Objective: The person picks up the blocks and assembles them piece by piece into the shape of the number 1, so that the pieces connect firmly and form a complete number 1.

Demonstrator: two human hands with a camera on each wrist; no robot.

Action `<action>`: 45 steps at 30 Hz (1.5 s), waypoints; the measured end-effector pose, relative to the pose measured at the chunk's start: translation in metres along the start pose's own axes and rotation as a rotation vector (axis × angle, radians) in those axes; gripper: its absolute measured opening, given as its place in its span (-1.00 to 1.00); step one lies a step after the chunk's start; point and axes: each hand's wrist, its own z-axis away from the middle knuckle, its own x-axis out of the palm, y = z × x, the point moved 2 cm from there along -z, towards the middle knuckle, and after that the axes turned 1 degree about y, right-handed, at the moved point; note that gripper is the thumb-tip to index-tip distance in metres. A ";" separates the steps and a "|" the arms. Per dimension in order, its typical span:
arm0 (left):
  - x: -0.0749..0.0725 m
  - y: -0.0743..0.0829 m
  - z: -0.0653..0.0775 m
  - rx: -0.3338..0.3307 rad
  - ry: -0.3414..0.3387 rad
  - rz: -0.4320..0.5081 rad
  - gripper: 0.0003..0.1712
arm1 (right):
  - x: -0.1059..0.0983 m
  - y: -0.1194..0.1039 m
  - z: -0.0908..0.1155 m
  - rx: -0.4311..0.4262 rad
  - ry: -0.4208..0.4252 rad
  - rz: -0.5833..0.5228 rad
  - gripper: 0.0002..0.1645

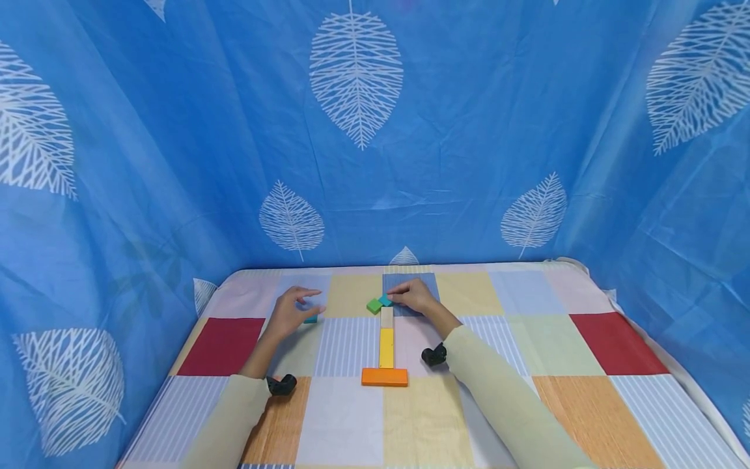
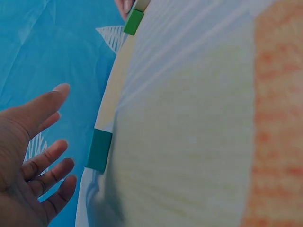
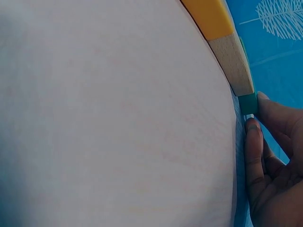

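Observation:
My right hand (image 1: 416, 296) pinches the edge of a small teal block (image 1: 385, 300) between thumb and forefinger. That block (image 3: 247, 103) touches the end of a plain wooden block (image 1: 387, 317). A green block (image 1: 374, 305) lies turned at an angle just left of it. Below the wooden block runs a yellow block (image 1: 387, 348), with an orange block (image 1: 384, 377) lying crosswise at the near end. On the left, my left hand (image 1: 293, 311) hovers with spread fingers beside another teal block (image 2: 99, 150); in the left wrist view the fingers are apart from it.
A patchwork cloth (image 1: 340, 417) covers the table. Blue curtains (image 1: 457, 130) with white leaf prints hang behind and at both sides. Each wrist carries a black camera; a bit of orange, mostly hidden, shows beside the left wrist camera (image 1: 282, 385).

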 end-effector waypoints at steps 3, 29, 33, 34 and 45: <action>-0.001 -0.005 0.002 0.002 -0.014 -0.002 -0.50 | -0.001 -0.001 0.000 -0.001 0.004 0.004 -0.79; -0.008 -0.031 0.016 -0.110 -0.135 0.102 -0.50 | -0.001 0.000 0.000 0.003 -0.006 0.000 -0.79; -0.007 -0.032 0.015 -0.100 -0.134 0.113 -0.55 | -0.004 -0.001 0.002 -0.014 -0.008 0.003 -0.81; -0.007 -0.032 0.014 -0.090 -0.127 0.118 -0.56 | -0.004 -0.001 0.002 -0.017 -0.007 0.003 -0.80; -0.006 -0.036 0.014 -0.088 -0.115 0.133 -0.60 | -0.001 -0.001 0.000 0.013 -0.007 0.015 -0.78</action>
